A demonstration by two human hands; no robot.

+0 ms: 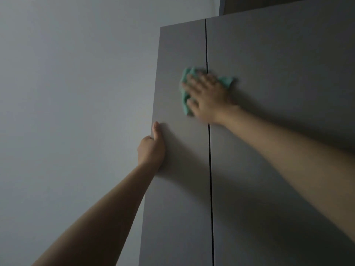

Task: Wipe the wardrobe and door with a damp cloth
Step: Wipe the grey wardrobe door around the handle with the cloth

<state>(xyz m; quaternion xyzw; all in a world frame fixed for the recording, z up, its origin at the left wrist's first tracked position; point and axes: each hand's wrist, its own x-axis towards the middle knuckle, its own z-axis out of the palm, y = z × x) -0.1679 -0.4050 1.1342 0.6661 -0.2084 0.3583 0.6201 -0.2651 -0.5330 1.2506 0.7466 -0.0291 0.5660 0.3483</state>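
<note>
A tall grey wardrobe fills the right of the head view, with two flat doors split by a dark vertical gap. My right hand presses a green cloth flat against the doors, high up and across the gap; the hand is blurred. My left hand grips the outer left edge of the left door, thumb on the front face, fingers hidden behind the edge.
A plain pale wall takes up the left half of the view. Above the wardrobe's top edge a darker panel shows at the upper right.
</note>
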